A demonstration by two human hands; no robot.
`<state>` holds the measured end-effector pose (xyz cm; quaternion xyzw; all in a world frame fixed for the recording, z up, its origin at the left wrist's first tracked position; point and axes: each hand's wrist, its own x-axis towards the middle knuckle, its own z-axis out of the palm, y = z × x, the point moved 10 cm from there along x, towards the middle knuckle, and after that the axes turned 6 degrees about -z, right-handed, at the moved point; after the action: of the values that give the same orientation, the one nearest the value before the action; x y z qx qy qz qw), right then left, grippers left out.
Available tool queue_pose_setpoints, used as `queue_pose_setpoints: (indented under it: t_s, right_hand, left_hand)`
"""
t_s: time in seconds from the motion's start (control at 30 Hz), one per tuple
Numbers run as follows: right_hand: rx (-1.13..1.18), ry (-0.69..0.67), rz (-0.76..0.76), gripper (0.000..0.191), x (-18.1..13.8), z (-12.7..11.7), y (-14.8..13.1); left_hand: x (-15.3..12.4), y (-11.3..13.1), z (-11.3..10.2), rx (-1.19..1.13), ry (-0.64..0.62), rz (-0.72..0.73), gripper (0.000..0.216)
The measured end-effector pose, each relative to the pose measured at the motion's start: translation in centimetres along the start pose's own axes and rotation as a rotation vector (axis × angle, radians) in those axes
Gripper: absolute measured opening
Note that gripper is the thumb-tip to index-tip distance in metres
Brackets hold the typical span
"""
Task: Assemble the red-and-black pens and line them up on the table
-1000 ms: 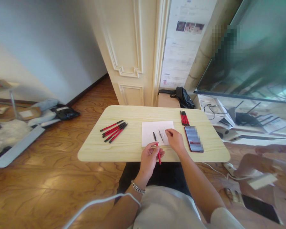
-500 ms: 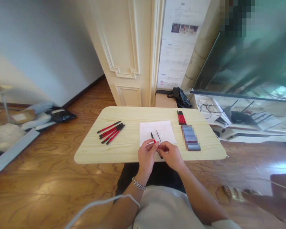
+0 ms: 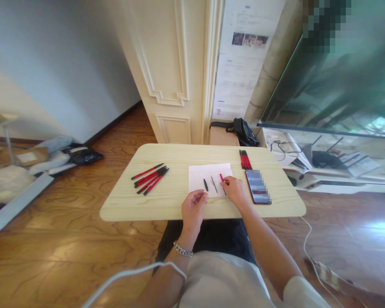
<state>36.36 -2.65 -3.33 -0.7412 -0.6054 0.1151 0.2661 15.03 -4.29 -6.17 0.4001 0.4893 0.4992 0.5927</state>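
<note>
The wood floor (image 3: 67,248) surrounds the work position. A large dark screen (image 3: 340,98) stands beyond the table to the right. The table (image 3: 125,201), pale with rounded corners, extends across the front of the seated person. A white sheet (image 3: 196,174) lies flat near the middle of the table.

The left hand (image 3: 193,208) is positioned over the near edge of the sheet. Its thumb and fingertips are close together; whether they grip anything cannot be determined. The right hand (image 3: 234,190) is at the right side of the sheet, thumb and fingers clamped on the red barrel (image 3: 221,178).

The phone (image 3: 256,188) lies face up to the right of the right hand. A loose fan of red-and-black pens (image 3: 152,179) lies on the left part of the table, the pens partly overlapping. A smaller, aligned row of pens (image 3: 245,159) lies just beyond the phone. A chain bracelet (image 3: 182,249) encircles the left wrist.

The red barrel projects from the fingertips, above the sheet or on it; contact cannot be confirmed. A thin dark rod (image 3: 214,184) lies on the sheet between the hands. A black tapered piece (image 3: 205,185) lies left of the rod, apart from it, just beside the left fingertips.
</note>
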Motion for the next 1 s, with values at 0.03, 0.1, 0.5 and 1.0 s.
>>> queue_pose_setpoints:
  t_s: [0.03, 0.1, 0.5, 1.0]
  right_hand:
    - [-0.025, 0.002, -0.007, 0.021, 0.0, 0.2, -0.1]
    - [-0.062, 0.01, -0.019, 0.021, 0.0, 0.5, -0.2]
    - [0.134, 0.199, 0.003, 0.033, -1.5, -2.1, 0.6]
    - [0.501, 0.458, 0.221, 0.054, -4.7, -3.3, 4.8]
  left_hand:
    - [0.0, 0.1, -0.2, 0.014, 0.002, 0.007, 0.036]
    - [0.1, 0.2, -0.5, 0.037, 0.01, 0.02, 0.037]
    - [1.1, 3.0, -3.0, 0.198, 0.101, 0.179, 0.034]
    - [2.1, 3.1, -5.7, 0.454, 0.19, 0.28, 0.029]
